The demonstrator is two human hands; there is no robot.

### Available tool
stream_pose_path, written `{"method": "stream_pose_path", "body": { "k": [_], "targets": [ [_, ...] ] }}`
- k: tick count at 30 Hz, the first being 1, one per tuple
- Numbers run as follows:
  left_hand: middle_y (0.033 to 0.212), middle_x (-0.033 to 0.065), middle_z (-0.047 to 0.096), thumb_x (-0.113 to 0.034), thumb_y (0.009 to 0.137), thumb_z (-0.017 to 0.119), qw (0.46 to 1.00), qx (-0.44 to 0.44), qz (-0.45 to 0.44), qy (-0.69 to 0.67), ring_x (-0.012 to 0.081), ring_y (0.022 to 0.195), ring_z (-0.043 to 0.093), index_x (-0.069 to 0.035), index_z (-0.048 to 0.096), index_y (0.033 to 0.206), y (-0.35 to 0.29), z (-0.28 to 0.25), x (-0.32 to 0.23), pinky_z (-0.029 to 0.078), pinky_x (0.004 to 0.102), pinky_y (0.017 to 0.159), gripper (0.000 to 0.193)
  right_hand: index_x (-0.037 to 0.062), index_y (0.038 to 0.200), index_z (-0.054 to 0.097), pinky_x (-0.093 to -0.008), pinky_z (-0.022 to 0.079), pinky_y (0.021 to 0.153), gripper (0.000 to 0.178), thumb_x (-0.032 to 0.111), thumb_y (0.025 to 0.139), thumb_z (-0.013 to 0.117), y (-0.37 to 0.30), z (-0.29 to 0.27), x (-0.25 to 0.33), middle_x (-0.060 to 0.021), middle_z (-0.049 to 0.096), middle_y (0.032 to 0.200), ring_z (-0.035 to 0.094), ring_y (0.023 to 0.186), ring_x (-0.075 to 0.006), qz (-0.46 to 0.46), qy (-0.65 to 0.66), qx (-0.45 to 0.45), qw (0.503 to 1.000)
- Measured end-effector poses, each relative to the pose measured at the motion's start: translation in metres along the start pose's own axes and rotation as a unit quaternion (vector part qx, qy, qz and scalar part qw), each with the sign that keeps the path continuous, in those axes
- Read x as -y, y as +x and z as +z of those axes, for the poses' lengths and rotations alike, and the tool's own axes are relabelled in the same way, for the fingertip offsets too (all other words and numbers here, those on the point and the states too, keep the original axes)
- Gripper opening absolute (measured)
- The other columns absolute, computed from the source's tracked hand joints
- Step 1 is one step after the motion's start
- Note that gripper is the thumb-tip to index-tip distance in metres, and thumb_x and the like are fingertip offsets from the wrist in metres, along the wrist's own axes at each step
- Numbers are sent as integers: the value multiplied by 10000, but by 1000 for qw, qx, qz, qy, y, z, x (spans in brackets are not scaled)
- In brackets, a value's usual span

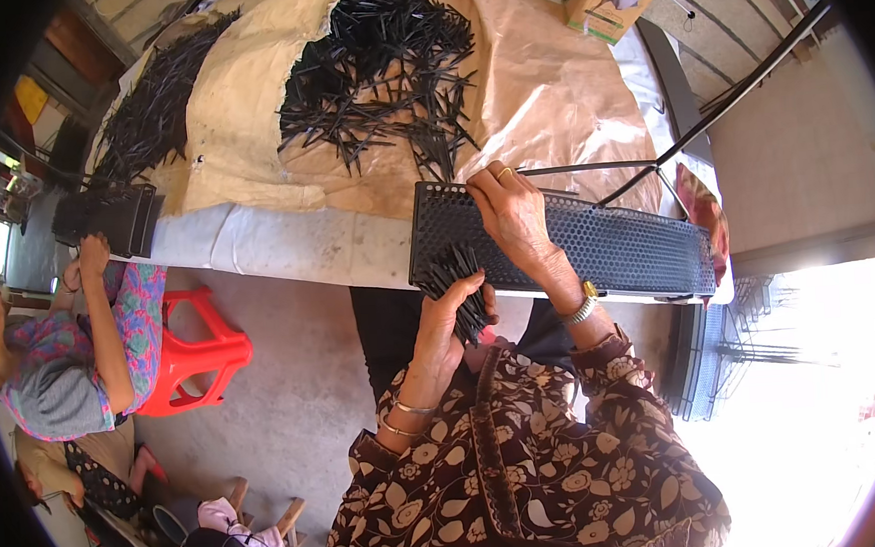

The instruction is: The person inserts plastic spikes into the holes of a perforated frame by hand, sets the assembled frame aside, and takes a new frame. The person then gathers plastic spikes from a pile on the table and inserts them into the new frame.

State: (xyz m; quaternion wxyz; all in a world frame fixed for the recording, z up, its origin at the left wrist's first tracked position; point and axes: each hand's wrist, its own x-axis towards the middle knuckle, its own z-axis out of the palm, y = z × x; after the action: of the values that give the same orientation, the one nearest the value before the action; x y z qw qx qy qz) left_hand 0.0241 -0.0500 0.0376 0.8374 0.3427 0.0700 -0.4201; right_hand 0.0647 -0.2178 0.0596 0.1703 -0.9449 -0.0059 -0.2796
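The table (295, 244) carries brown sheeting (577, 94), a carton (590, 7) and a perforated tray (621, 242).

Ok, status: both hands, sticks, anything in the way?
Left hand gripping black sticks. Right hand at perforated tray, upper edge, grip unclear. Sticks hide some tray holes from view.

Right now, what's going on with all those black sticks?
The left hand holds a bunch of thin black sticks. The right hand is at the far edge of a dark panel full of holes; whether it pinches a stick, I can't tell. A loose pile of similar sticks lies on the brown sheet beyond.
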Motion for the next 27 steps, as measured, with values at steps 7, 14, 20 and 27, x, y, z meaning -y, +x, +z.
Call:
{"method": "stream_pose_path", "body": {
  "k": [7,14,20,27],
  "targets": [
    [716,75,619,-157,870,649,999,-27,17,-17,148,594,591,7,631,925,-1,1,-1,524,288,557,174,30,930,633,-389,493,692,75,52,858,624,7,-6,7,-117,615,845,618,779,-310,12,42,7,999],
    [725,77,625,-162,871,650,1000,-12,13,-26,157,616,607,0,639,925,3,-3,5,542,298,571,171,25,935,632,-386,504,683,82,59,861,631,-3,-4,0,-136,642,846,633,757,-319,91,76,-9,993],
    [735,82,631,-159,864,656,999,-14,10,-33,163,612,613,2,638,924,2,-2,5,546,299,572,173,38,973,650,-371,505,663,132,104,859,660,-6,-7,8,-116,618,858,636,777,-298,33,15,-17,999],
    [723,81,631,-148,858,660,999,-28,15,-26,164,618,620,6,641,891,0,2,3,546,302,568,158,60,1018,700,-336,500,662,177,136,862,666,-16,-22,10,-104,592,853,628,762,-256,123,65,-30,990]
  ]
}}
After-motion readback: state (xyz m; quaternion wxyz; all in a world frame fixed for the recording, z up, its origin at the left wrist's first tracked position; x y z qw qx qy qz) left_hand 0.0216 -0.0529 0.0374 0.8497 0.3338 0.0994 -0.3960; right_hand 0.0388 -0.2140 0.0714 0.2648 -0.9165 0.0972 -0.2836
